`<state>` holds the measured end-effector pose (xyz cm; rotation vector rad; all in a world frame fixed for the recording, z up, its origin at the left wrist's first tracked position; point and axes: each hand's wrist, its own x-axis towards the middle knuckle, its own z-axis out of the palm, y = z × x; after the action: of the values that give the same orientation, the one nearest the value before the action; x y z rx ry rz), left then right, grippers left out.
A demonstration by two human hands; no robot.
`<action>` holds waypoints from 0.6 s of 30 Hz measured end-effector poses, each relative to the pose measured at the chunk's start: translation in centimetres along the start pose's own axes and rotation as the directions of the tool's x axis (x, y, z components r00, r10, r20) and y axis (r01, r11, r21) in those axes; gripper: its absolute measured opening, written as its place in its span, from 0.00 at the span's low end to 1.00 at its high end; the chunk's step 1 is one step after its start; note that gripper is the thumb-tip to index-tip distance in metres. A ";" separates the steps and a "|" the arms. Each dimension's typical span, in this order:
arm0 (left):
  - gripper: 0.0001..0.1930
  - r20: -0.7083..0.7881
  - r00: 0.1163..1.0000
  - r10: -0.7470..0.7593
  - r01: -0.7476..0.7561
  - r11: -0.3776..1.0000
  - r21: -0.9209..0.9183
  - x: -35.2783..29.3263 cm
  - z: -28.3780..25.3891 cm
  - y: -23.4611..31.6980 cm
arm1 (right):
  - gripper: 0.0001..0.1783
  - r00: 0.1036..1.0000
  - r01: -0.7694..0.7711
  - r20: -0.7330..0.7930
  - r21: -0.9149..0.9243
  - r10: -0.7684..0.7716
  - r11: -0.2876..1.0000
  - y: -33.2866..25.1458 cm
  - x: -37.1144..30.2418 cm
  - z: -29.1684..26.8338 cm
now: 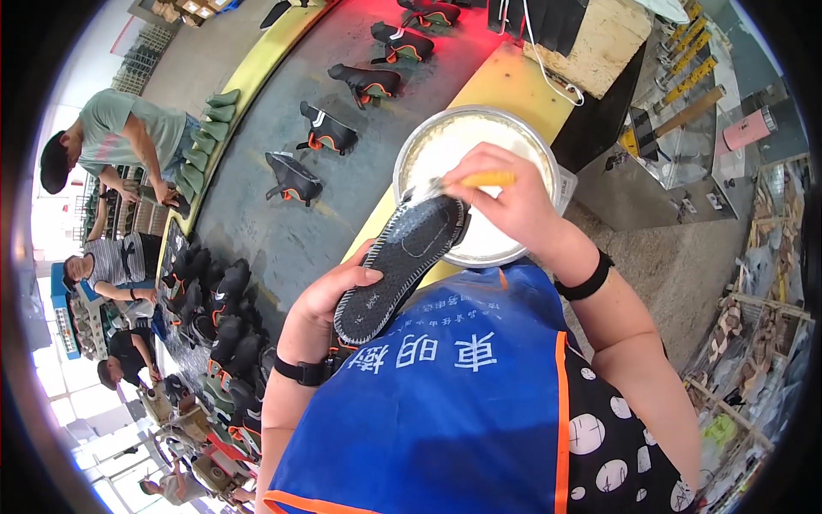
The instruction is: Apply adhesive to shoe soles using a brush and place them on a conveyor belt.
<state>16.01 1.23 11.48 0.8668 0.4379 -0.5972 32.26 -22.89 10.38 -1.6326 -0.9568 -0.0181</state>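
My left hand [336, 289] grips a black shoe upper [396, 265] by its heel end, with the underside turned up and pale stitching running round the rim. The thumb lies on the underside, which looks wet and shiny towards the toe. My right hand [509, 193] pinches a brush with a yellow handle [486, 178], and its pale bristles touch the toe edge of the upper. Just beyond, a round metal basin [428, 122] holds a creamy white liquid. The basin sits under my right hand and partly beneath the toe.
A grey conveyor belt [257, 214] with yellow edging carries several black and orange shoe uppers [329, 128]. At the left, a pile of dark uppers [227, 300] lies near several people, one [137, 141] handling a shoe. Hammers [689, 111] hang at the right.
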 end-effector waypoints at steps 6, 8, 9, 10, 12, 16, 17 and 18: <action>0.40 -0.051 0.996 0.072 -0.064 0.989 0.132 -0.1 -0.3 -0.2 | 0.05 0.980 -0.075 -0.183 0.026 0.078 0.997 -0.3 -0.8 0.3; 0.40 -0.033 0.997 0.071 -0.065 0.985 0.162 0.0 -0.4 -0.2 | 0.05 0.982 -0.039 -0.183 0.053 0.048 0.998 -0.5 -0.6 1.4; 0.40 -0.008 0.998 0.069 -0.066 0.980 0.186 0.1 -0.4 -0.2 | 0.05 0.985 -0.028 -0.167 0.083 0.041 0.996 -0.5 -0.5 1.6; 0.40 -0.019 0.998 0.066 -0.061 0.979 0.196 0.1 -0.4 -0.2 | 0.05 0.983 -0.047 -0.175 0.064 0.058 0.997 -0.5 -0.5 1.5; 0.41 -0.070 0.996 0.048 -0.032 0.977 0.210 0.1 -0.3 -0.3 | 0.06 0.971 -0.155 -0.195 -0.081 0.137 0.985 -0.4 -0.5 1.1; 0.42 -0.053 0.997 0.061 -0.052 0.986 0.157 -0.1 -0.1 -0.5 | 0.08 0.956 -0.223 -0.238 -0.205 0.172 0.953 -0.3 -1.0 0.5; 0.41 -0.048 0.995 0.093 -0.084 0.983 0.164 0.0 -0.1 -0.6 | 0.08 0.956 -0.189 -0.244 -0.084 0.164 0.978 -0.4 -1.2 0.7; 0.41 -0.034 0.992 0.122 -0.114 0.980 0.165 0.0 -0.1 -0.7 | 0.09 0.952 -0.175 -0.263 -0.057 0.155 0.983 -0.6 -1.4 1.2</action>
<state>15.55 0.95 11.02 1.0567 0.3781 -0.5098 30.43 -22.64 9.81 -1.7299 -0.6259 -0.1524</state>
